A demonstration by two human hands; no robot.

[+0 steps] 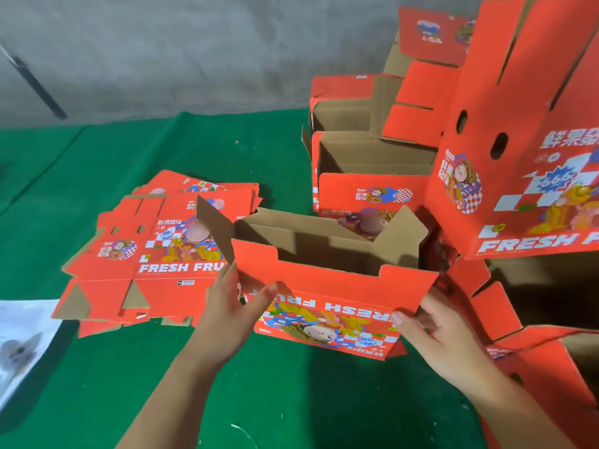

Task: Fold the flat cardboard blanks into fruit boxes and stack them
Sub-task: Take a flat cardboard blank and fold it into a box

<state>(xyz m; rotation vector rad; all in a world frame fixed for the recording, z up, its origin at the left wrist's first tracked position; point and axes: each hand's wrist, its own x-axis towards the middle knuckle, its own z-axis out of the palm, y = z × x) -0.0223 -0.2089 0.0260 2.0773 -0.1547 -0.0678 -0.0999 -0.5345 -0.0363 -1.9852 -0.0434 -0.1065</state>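
From the head view, a half-folded red fruit box [327,286] stands on the green table [97,367], its print upside down toward the person. The left hand [231,303] grasps its near-left corner flap; the right hand [431,328] pinches the near-right flap edge. A pile of flat blanks [152,254] lies just left, and folded boxes [366,163] are stacked behind.
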